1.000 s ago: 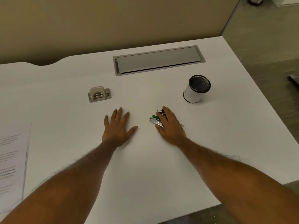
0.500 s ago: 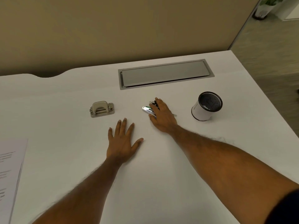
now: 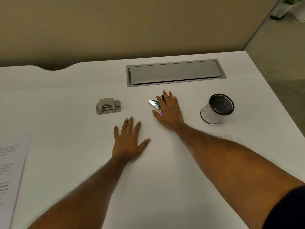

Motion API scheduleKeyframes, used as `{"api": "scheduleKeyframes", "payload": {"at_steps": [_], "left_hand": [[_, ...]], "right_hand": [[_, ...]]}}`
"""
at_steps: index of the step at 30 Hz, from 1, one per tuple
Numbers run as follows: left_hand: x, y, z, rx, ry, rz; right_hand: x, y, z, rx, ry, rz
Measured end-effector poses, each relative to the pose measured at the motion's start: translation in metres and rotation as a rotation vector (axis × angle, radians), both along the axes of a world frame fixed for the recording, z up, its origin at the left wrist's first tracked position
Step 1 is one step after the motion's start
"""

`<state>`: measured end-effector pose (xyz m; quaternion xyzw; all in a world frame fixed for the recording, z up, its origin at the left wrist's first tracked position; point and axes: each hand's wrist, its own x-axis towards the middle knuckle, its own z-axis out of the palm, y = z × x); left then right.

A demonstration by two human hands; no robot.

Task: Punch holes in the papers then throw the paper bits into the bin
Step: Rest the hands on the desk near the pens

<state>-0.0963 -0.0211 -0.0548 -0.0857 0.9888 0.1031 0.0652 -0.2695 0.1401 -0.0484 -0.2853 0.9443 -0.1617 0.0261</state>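
On the white tabletop (image 3: 165,187) nothing has been punched yet, so the task seems to be at its clearing-up start: the hole punch (image 3: 108,106) sits untouched left of centre, and the papers (image 3: 11,167) lie at the far left edge, well apart from it. The right hand (image 3: 168,111) lies flat over a small bunch of stationery (image 3: 156,104), silver, green and black, pressing down on it rather than gripping it, just in front of the grey cable hatch (image 3: 173,72). The left hand (image 3: 130,141) rests open and empty, palm down, fingers spread, near the punch but not touching it. A white mesh cup (image 3: 216,109) stands to the right of the covered items; whether it serves as the bin cannot be told. The next move probably calls for letting go of the stationery, reaching left for the papers and bringing them to the punch's slot. Against the frames of a second ago, the right hand and the stationery under it have slid away from the person toward the hatch, while the left hand has stayed flat in its place.
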Motion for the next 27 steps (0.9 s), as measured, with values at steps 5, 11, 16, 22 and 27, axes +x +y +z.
{"api": "scheduleKeyframes", "payload": {"at_steps": [5,11,16,22,27], "left_hand": [[0.007,-0.012,0.013,-0.005,-0.008,0.023],[0.031,-0.027,0.037,0.034,-0.011,0.082],[0.065,-0.045,0.050,0.017,-0.042,0.103],[0.106,-0.063,0.061,0.014,-0.083,0.121],[0.138,-0.076,0.071,0.005,-0.102,0.119]], "right_hand": [[0.022,0.004,0.010,-0.004,0.015,0.024],[0.068,0.003,0.021,0.050,0.015,0.079],[0.107,-0.008,0.028,0.066,-0.031,0.103],[0.156,-0.020,0.039,0.094,-0.046,0.131],[0.196,-0.030,0.044,0.096,-0.079,0.150]]}}
